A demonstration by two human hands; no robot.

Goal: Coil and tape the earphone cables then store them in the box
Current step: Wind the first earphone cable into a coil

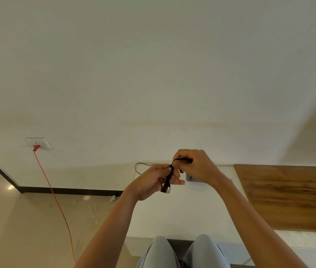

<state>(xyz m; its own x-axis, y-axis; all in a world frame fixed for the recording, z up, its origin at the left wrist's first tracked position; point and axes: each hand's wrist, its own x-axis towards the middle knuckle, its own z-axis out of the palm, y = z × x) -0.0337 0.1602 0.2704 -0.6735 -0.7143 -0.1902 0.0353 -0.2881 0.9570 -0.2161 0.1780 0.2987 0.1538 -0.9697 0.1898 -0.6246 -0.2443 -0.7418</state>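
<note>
We find the cable (166, 183) coiled above the worktop (172, 213), left hand (151, 182) clasping the bundle, right hand (197, 167) pinching its free end; we judge it light, limp, best held mid-bundle

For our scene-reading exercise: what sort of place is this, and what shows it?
Probably a room in a home or office: a wall socket with a red cord plugged in, a glossy floor with dark skirting, and a white table.

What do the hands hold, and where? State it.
The left hand grips the coiled earphone cable round its middle; the right hand pinches its loose strand just above the coil.
</note>
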